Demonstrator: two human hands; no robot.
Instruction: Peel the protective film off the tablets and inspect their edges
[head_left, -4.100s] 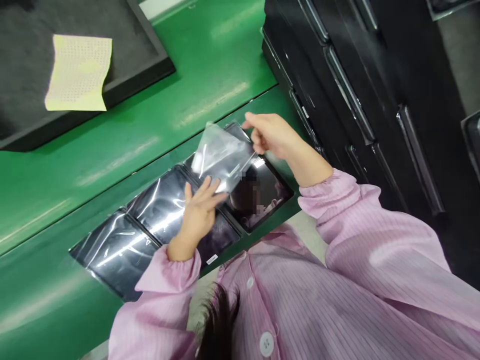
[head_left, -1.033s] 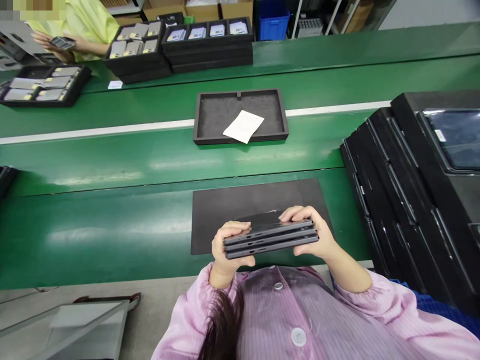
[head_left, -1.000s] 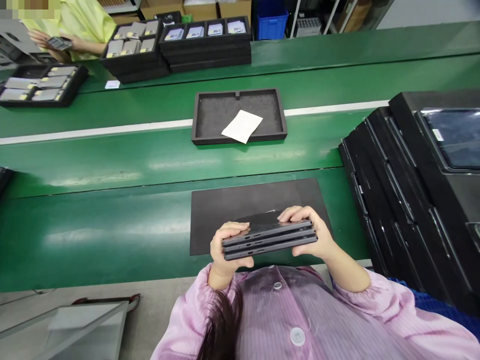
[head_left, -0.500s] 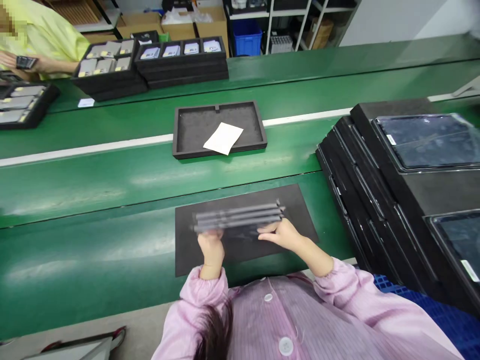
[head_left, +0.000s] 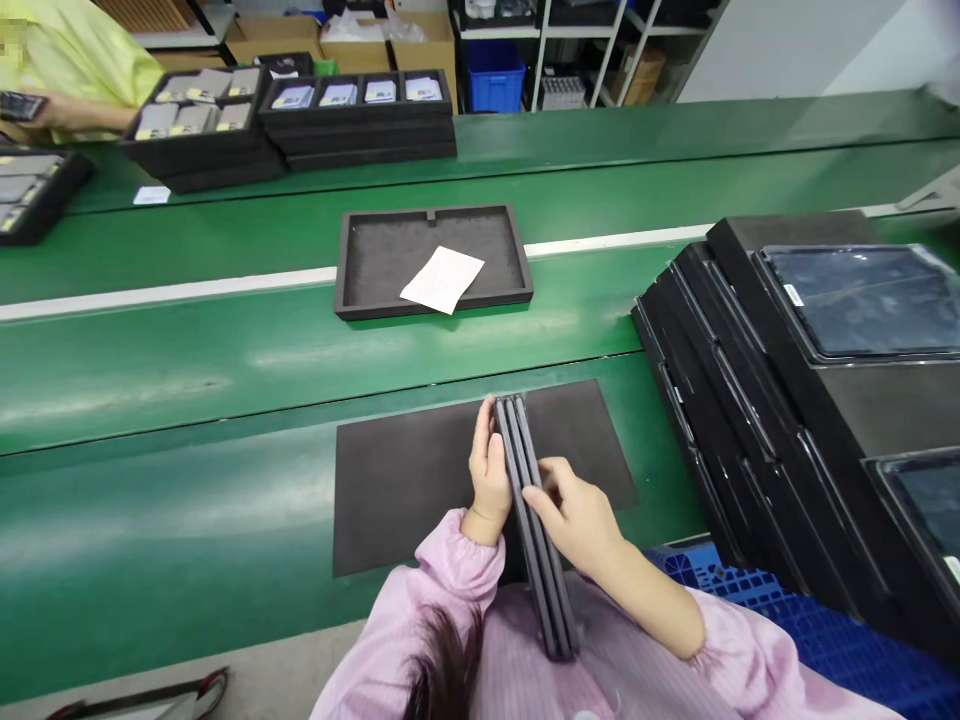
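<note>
Three slim dark tablets (head_left: 536,530) are held together on edge, their long grey sides facing up, near my chest. My left hand (head_left: 489,480) is closed against their left face, fingers stretched up toward the far end. From the right, my right hand (head_left: 577,510) grips them, thumb lying over the edges and fingers on the right face. The flat faces of the tablets are mostly hidden. Beneath and beyond them, a black mat (head_left: 405,490) lies on the green bench.
A shallow black foam tray (head_left: 349,265) with a white paper (head_left: 444,280) sits ahead. On my right rises a stack of black foam trays (head_left: 877,400) carrying tablets, near a blue plastic pallet (head_left: 694,570). Across the bench, a co-worker (head_left: 82,60) is beside trays of grey parts (head_left: 195,160).
The tablets have turned from lying crosswise over the mat to pointing toward my body. They have come closer to me, and both hands have shifted to their sides.
</note>
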